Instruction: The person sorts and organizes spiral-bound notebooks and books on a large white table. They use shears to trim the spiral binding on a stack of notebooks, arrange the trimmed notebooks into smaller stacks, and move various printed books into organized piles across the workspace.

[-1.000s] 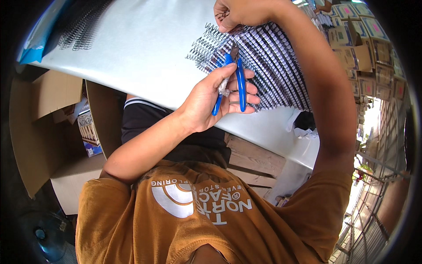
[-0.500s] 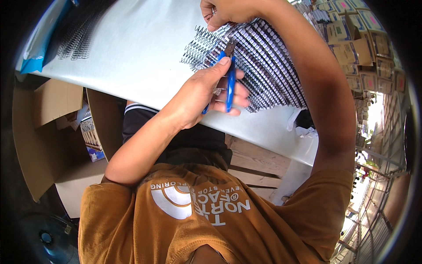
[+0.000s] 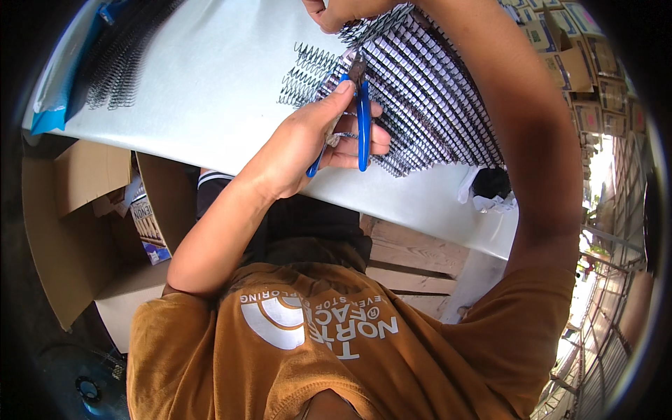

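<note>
My left hand (image 3: pixel 308 136) holds a pair of blue-handled wire cutters (image 3: pixel 363 126), thumb on one handle and fingers round the other. The handles are spread, and the dark jaws lie at the edge of a fanned stack of spiral-bound books or pads (image 3: pixel 437 87), white with black coils. Loose coil ends (image 3: pixel 302 77) stick out past the stack on the left. At the top edge my right hand (image 3: pixel 350 8) has its fingers curled in beside a bunch of dark wire coils (image 3: pixel 374 29). The frame edge cuts off part of this hand, so its grip is hidden.
More black coils (image 3: pixel 115 73) lie at the far left of the white table (image 3: pixel 210 84), beside a blue plastic package (image 3: pixel 52 105). An open cardboard box (image 3: pixel 63 231) stands below at left. Stacked cartons (image 3: pixel 595 77) fill the far right. A black-and-white bundle (image 3: pixel 490 185) lies near the table's right end.
My right hand has shifted left and up, and more dark coil shows beneath it. The cutters have moved slightly left and up with my left hand. The whole view has shifted a little.
</note>
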Available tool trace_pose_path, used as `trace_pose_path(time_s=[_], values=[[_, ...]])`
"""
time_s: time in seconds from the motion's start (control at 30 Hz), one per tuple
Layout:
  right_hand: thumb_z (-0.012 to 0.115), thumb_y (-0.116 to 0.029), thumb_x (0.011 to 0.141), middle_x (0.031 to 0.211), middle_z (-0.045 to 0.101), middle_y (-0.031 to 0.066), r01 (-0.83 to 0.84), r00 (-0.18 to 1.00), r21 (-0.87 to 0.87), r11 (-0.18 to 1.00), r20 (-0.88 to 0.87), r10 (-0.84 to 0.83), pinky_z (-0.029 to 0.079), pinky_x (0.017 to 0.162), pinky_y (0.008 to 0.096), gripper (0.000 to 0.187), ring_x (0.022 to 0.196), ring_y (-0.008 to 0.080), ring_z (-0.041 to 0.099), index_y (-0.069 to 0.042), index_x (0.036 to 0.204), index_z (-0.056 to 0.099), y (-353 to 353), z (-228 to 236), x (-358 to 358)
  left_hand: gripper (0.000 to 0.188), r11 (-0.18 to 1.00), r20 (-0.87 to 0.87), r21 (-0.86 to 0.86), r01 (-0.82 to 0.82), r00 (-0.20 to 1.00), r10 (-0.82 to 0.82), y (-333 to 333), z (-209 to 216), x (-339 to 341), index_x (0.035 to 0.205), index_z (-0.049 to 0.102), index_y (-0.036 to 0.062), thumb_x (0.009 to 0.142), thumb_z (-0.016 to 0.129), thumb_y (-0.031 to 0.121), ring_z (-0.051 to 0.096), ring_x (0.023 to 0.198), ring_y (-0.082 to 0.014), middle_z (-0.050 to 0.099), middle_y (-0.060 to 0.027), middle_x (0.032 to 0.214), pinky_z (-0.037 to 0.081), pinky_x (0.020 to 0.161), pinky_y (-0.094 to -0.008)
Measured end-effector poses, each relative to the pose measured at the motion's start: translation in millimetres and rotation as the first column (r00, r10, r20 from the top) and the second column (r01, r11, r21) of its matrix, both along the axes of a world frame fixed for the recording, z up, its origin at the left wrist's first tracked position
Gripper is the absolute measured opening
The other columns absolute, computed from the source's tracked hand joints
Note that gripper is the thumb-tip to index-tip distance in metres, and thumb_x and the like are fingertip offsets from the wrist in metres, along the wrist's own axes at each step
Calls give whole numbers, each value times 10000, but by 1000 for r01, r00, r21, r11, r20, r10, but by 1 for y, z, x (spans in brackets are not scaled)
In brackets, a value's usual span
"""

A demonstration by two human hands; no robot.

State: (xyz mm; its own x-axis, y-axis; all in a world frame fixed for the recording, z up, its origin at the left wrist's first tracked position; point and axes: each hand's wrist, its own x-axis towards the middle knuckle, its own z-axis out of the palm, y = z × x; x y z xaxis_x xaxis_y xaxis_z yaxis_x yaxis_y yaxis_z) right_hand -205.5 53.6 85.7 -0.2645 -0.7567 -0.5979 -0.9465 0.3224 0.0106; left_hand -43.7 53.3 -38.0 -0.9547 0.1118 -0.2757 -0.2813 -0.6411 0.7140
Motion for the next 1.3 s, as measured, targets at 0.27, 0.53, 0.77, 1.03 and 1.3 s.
trace_pose_path(time_s=[0.27,0.53,0.77,1.03,1.3], values=[[586,-237,726,886,664,152,-115,978,-89,989,-182,97,483,748,390,251,831,314,624,-68,893,667,11,16,15,555,996,-25,35,84,996,-83,-13,-7,7,1079,514,2,957,306,501,625,725,-191,602,-77,795,519,620,-305],[612,-222,711,791,646,197,-127,987,-374,919,-140,79,492,719,399,228,773,341,626,-14,795,652,24,-9,-5,552,995,-106,66,70,992,-62,-6,2,-4,1089,507,-1,959,299,494,635,790,-201,615,-109,865,509,649,-303],[652,-175,685,720,630,222,5,1000,-573,820,-17,-18,505,673,376,201,703,334,637,22,729,645,26,-25,-12,557,999,-54,2,42,998,-42,-4,14,6,1092,509,10,962,270,496,637,830,-203,635,-118,886,511,702,-307],[680,-172,653,717,629,224,44,997,-697,716,-12,-73,511,674,377,199,700,330,642,11,724,652,31,-32,-17,545,998,-97,17,61,994,-59,-3,6,-2,1083,495,6,962,280,492,640,785,-229,602,-101,804,514,667,-319],[686,-167,646,691,620,229,116,990,-709,695,31,-134,508,650,377,191,675,329,640,11,704,651,33,-25,-12,589,998,-137,-44,-37,990,31,8,24,-13,1066,514,-8,958,243,504,649,766,-239,626,-157,878,560,670,-328]])
